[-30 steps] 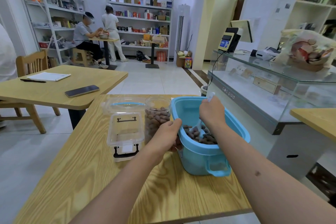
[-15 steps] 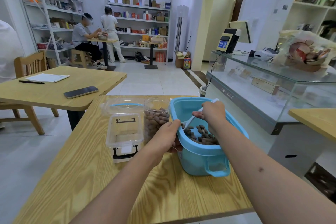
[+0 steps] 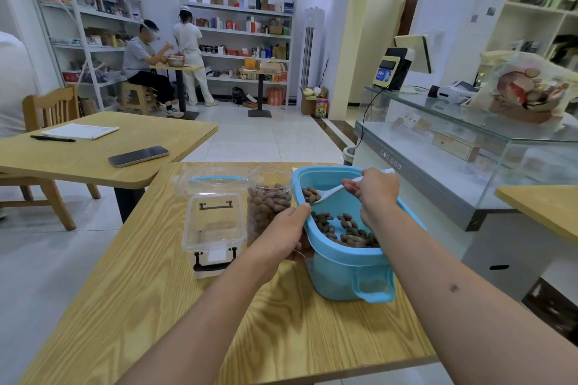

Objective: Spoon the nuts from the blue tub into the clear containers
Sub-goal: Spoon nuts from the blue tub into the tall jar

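A blue tub [image 3: 344, 275] with brown nuts [image 3: 347, 230] in its bottom stands on the wooden table [image 3: 175, 306]. My right hand [image 3: 373, 189] grips a white spoon [image 3: 328, 192] loaded with nuts, raised above the tub's left rim. My left hand [image 3: 286, 233] grips the tub's left edge, thumb on the rim. Just left of the tub stands a clear round jar [image 3: 267, 200], open and mostly full of nuts. A clear rectangular box [image 3: 214, 228] with black latches sits further left, with no nuts in it.
A clear lid with a blue rim [image 3: 212, 180] lies behind the box. Another table [image 3: 93, 153] at left holds a phone [image 3: 138, 156], paper and a pen. A glass counter [image 3: 453, 150] runs close on the right. Two people are at a far table.
My right hand has lifted the spoon out of the nuts in the tub and carried it, loaded, up and left toward the jar. My left hand has stayed on the tub.
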